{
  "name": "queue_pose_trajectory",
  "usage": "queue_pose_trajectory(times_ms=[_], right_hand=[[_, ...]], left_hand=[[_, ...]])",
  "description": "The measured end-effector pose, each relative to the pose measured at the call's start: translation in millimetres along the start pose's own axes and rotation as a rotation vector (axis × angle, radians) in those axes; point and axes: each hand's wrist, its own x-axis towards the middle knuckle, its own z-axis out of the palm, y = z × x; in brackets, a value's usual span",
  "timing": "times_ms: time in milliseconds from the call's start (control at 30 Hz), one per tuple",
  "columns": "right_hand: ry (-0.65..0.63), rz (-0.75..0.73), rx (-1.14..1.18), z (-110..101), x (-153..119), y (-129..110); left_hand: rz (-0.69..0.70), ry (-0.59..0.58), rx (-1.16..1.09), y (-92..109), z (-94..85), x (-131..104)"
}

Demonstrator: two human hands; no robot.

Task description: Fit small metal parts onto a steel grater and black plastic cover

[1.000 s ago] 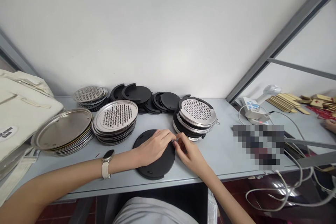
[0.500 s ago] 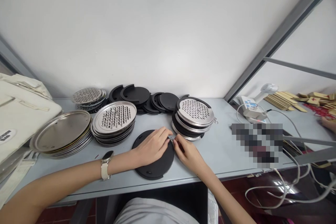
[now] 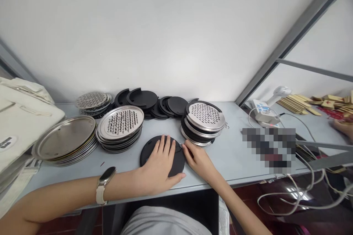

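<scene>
- the left hand (image 3: 160, 165) lies flat, palm down, on a black round disc (image 3: 147, 149) at the front of the grey table (image 3: 231, 158); its fingers are spread open and grip nothing, they only press on the disc.
- the right hand (image 3: 197, 159) is just beside the right edge of the same disc, fingertips pinched together on a small metal ring (image 3: 181, 144) that sits at the rim of the disc.
- the disc lies flat on the table, near the front edge, between a stack of perforated metal plates (image 3: 120, 123) on its left and a mixed stack of black discs and metal plates (image 3: 204, 119) on its right.
- further left is a stack of plain metal trays (image 3: 64, 137), and beside it a white bag (image 3: 19, 117).
- at the back, near the wall, lie loose black discs (image 3: 143, 100) and a small pile of perforated plates (image 3: 92, 101).
- on the left wrist is a watch with a white strap (image 3: 102, 187).
- at the far right, on another table, i see a white device with cables (image 3: 266, 112), wooden pieces (image 3: 300, 102), and the hand of another person (image 3: 342, 127), blurred.
</scene>
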Motion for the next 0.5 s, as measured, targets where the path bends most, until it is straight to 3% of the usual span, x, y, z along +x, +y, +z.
queue_pose_trajectory(times_ms=[300, 500], right_hand=[[-0.012, -0.004, 0.066, -1, 1, 3], [-0.075, 0.012, 0.147, -5, 2, 5]], left_hand=[[0.022, 0.038, -0.126, -1, 11.5, 2], [0.012, -0.001, -0.252, -4, 6.7, 0]])
